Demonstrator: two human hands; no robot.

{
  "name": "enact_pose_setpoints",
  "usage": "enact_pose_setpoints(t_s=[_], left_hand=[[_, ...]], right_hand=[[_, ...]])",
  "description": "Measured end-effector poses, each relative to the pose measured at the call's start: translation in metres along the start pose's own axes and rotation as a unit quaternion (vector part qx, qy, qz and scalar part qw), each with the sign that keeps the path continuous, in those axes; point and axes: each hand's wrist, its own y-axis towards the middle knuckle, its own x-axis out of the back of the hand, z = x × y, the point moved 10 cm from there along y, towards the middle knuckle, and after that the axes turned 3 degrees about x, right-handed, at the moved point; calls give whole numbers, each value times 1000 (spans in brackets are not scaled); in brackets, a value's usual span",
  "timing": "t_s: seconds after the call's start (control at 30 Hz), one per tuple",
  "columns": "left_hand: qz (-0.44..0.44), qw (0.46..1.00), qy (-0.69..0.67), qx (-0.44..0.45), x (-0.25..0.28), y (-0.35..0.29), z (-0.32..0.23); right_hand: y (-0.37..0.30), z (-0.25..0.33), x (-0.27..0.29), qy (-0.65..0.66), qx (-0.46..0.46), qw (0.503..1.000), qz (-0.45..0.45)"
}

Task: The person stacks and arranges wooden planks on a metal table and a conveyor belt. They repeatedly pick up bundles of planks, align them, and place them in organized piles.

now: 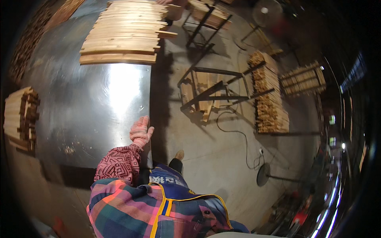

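Note:
My left hand, in a pink knit glove, rests at the right edge of a shiny metal-topped table. Its fingers point away from me, stretched out, with the thumb apart and nothing held. A patterned red sleeve cover wraps that forearm. Farther up the tabletop, beyond the hand, lies a row of light wooden strips side by side, a few jutting out on the right. My right hand is out of the picture.
Another person's hand is at the strips' far end. Stacked wood stands at the left. To the right are a dark metal frame with boards, a tall wood stack, a cable on the floor and a round base.

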Motion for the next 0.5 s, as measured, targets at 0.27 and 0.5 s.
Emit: enact_pose_setpoints(t_s=[0.27, 0.5], left_hand=[[-101, 972, 4, 210, -1, 14, -23], [-115, 916, -134, 360, -8, 23, -3]], right_hand=[[233, 202, 218, -312, 329, 891, -16], [272, 552, 308, -194, 386, 902, -13]])
